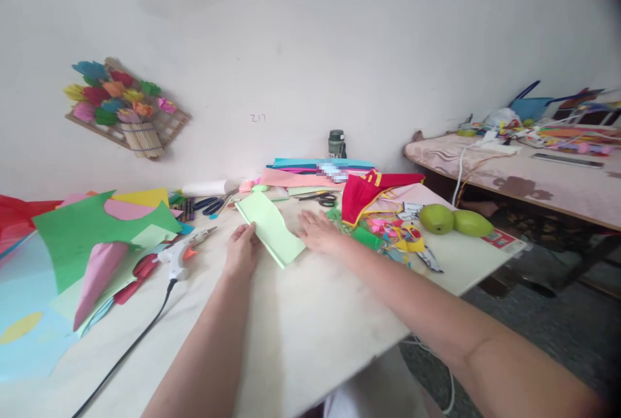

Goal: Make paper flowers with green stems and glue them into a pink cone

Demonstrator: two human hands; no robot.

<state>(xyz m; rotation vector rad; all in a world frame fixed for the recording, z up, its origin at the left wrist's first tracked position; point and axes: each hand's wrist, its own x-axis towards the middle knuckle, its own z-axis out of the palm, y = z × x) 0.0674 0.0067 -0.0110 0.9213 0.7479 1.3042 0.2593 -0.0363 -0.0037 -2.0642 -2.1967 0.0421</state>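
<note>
A pale green sheet of paper [272,227], folded along its left side and wavy on its right, lies at a slant in the middle of the table. My left hand [241,248] grips its left edge, thumb on top and fingers partly hidden beneath. On the other side my right hand [319,231] rests low over the tabletop with fingers stretched out, close to the wavy edge. Whether the fingertips touch the paper I cannot tell. Black scissors [326,199] lie just beyond my right hand.
At left, a white glue gun [175,259] with a black cord lies near a pink paper cone [99,275] and green paper [97,227]. Right of my hands are a red cloth [361,198], paper scraps [395,233] and two green fruits [453,220]. A bottle [336,144] stands behind.
</note>
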